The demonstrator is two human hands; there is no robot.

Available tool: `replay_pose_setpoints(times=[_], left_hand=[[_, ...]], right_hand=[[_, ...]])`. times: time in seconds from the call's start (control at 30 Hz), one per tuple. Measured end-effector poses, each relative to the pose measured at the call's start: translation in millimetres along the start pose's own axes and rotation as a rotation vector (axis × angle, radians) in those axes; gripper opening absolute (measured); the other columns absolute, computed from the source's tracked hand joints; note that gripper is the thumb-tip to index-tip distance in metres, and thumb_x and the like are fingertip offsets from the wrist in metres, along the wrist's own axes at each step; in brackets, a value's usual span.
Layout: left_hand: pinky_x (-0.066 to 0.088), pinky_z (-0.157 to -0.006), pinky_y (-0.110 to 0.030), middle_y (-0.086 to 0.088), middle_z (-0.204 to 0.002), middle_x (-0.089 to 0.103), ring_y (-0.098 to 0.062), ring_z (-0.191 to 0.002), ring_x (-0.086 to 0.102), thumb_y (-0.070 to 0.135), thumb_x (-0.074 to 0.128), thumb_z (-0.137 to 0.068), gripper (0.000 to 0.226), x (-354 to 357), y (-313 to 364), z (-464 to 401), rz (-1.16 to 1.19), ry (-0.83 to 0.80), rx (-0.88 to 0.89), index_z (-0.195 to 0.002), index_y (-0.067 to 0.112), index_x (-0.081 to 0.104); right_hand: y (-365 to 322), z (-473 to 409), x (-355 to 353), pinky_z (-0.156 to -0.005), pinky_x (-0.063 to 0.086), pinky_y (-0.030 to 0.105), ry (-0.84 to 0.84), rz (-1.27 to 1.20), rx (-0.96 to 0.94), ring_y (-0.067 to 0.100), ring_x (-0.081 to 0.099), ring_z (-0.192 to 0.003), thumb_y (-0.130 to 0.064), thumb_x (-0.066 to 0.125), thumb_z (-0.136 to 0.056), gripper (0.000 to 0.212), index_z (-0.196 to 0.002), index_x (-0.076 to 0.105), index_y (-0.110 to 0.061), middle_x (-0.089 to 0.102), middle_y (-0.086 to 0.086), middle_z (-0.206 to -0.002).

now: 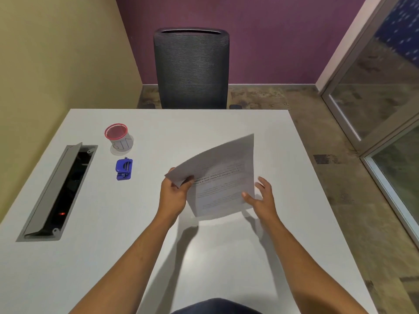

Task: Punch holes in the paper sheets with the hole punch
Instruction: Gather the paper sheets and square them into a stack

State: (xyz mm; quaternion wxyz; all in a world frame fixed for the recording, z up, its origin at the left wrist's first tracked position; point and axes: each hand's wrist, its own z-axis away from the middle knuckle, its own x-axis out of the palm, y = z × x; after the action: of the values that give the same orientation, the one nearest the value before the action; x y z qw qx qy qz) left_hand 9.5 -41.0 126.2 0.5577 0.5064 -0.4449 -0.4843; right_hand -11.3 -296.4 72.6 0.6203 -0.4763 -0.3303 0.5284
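Left hand (173, 196) pinches the paper's (223, 175) near-left corner; right hand (263, 198) spread loosely at its right edge. Punch (124, 168) sits apart on the table (113, 257).

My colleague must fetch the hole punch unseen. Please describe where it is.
On the white table, look left of the paper sheets, beside the open cable tray. The hole punch lies just nearer than the red-rimmed cup; nothing else there is blue.
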Motion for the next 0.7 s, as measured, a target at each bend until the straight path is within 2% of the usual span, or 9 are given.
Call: replay_pose_setpoints(times=[0.07, 0.13, 0.23, 0.33, 0.4, 0.5, 0.57, 0.63, 0.7], left_hand=[[0.051, -0.084, -0.027, 0.003, -0.100, 0.073, -0.010, -0.095, 0.067, 0.015, 0.071, -0.084, 0.023, 2, 9, 1, 0.094, 0.017, -0.015, -0.093, 0.036, 0.068], [0.052, -0.089, -0.034, 0.009, -0.097, 0.075, -0.011, -0.095, 0.069, 0.009, 0.071, -0.085, 0.030, 6, 16, 2, 0.185, 0.035, -0.051, -0.091, 0.039, 0.072], [0.056, -0.084, -0.035, 0.008, -0.099, 0.077, -0.012, -0.093, 0.071, 0.010, 0.067, -0.089, 0.025, 11, 21, 5, 0.271, 0.000, -0.100, -0.094, 0.033, 0.074], [0.058, -0.080, -0.035, 0.000, -0.105, 0.076, -0.016, -0.096, 0.071, 0.012, 0.066, -0.089, 0.019, 15, 19, 11, 0.329, -0.021, -0.149, -0.106, 0.019, 0.071], [0.057, -0.080, -0.037, -0.005, -0.109, 0.074, -0.019, -0.100, 0.070, 0.014, 0.066, -0.089, 0.024, 14, 15, 15, 0.338, -0.016, -0.182, -0.112, 0.013, 0.068], [0.059, -0.074, -0.032, -0.001, -0.109, 0.075, -0.017, -0.099, 0.071, 0.019, 0.068, -0.086, 0.030, 11, 7, 20, 0.337, -0.068, -0.203, -0.115, 0.017, 0.066], [0.058, -0.070, -0.027, 0.002, -0.105, 0.075, -0.014, -0.095, 0.071, 0.014, 0.070, -0.084, 0.032, 7, 2, 21, 0.339, -0.087, -0.202, -0.115, 0.020, 0.065], [0.058, -0.074, -0.028, 0.002, -0.109, 0.075, -0.014, -0.096, 0.071, 0.007, 0.071, -0.083, 0.037, -2, -5, 21, 0.351, -0.072, -0.201, -0.116, 0.022, 0.065], [0.058, -0.080, -0.031, -0.001, -0.114, 0.074, -0.018, -0.101, 0.071, 0.006, 0.074, -0.080, 0.041, -14, -11, 20, 0.341, -0.041, -0.209, -0.117, 0.022, 0.065]], right_hand=[[13, 3, -13, -0.097, 0.037, 0.039, 0.009, -0.157, 0.169, 0.015, 0.039, -0.129, -0.021, 0.075, -0.084, 0.078, -0.146, 0.030, -0.036, 0.039, -0.008, -0.139], [26, 5, -20, -0.104, 0.037, 0.043, -0.044, -0.292, 0.254, 0.018, 0.044, -0.129, -0.022, 0.069, -0.089, 0.066, -0.143, 0.033, -0.036, 0.044, -0.004, -0.145], [32, 7, -18, -0.110, 0.035, 0.043, -0.158, -0.438, 0.253, 0.014, 0.053, -0.125, -0.015, 0.063, -0.093, 0.050, -0.135, 0.045, -0.032, 0.053, 0.001, -0.143], [21, 9, -12, -0.107, 0.039, 0.044, -0.244, -0.582, 0.167, 0.022, 0.055, -0.122, -0.013, 0.062, -0.086, 0.051, -0.134, 0.049, -0.023, 0.060, 0.005, -0.130], [14, 6, -10, -0.107, 0.039, 0.047, -0.253, -0.633, 0.135, 0.029, 0.054, -0.124, -0.007, 0.057, -0.087, 0.054, -0.139, 0.046, -0.016, 0.059, 0.012, -0.132], [8, 2, -10, -0.106, 0.045, 0.047, -0.213, -0.575, 0.133, 0.032, 0.054, -0.125, 0.002, 0.051, -0.093, 0.051, -0.142, 0.043, -0.008, 0.058, 0.018, -0.135], [4, 0, -11, -0.093, 0.055, 0.038, -0.151, -0.505, 0.126, 0.026, 0.062, -0.116, 0.004, 0.054, -0.093, 0.045, -0.136, 0.051, -0.009, 0.065, 0.013, -0.127], [4, 0, -14, -0.080, 0.059, 0.031, -0.103, -0.435, 0.108, 0.021, 0.068, -0.105, 0.003, 0.058, -0.091, 0.037, -0.125, 0.059, -0.011, 0.073, 0.006, -0.114], [5, -1, -20, -0.076, 0.058, 0.027, -0.068, -0.334, 0.084, 0.019, 0.070, -0.099, 0.001, 0.062, -0.089, 0.031, -0.118, 0.064, -0.011, 0.077, 0.001, -0.104]])
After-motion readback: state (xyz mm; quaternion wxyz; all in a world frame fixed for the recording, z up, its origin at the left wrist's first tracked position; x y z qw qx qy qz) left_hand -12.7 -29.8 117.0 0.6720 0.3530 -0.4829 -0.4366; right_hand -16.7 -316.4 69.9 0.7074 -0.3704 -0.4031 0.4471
